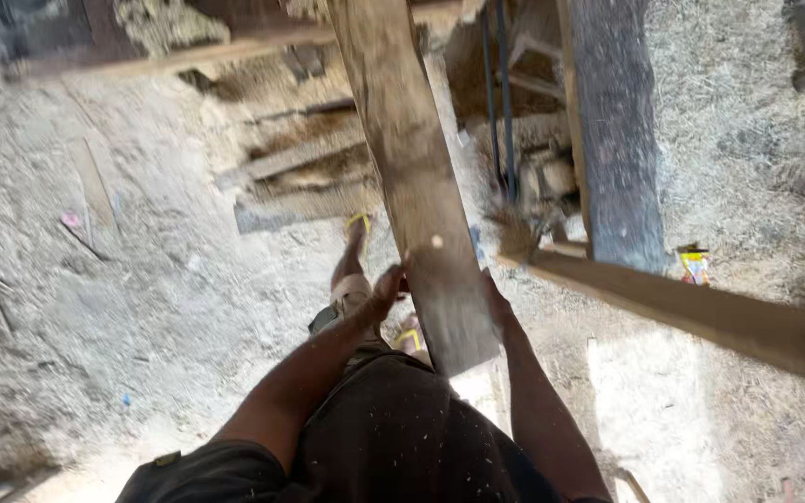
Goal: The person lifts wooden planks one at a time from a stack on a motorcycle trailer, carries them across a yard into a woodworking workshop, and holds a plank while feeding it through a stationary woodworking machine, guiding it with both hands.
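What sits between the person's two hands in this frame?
The near end of a long wooden plank lies between the left hand and right hand, one on each edge, as the head view shows.

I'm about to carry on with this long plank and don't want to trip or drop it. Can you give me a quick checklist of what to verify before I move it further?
1. Left hand on the plank: ok, it grips the left edge near the lower end.
2. Right hand on the plank: cannot tell, mostly hidden behind the board.
3. Footing: not ok, the ground is loose sawdust, and only open sandals are worn.
4. Path ahead: not ok, wood offcuts lie just in front.
5. Clearance on the right: not ok, a wooden beam crosses close by.
6. Plank's far end: cannot tell, out of frame.
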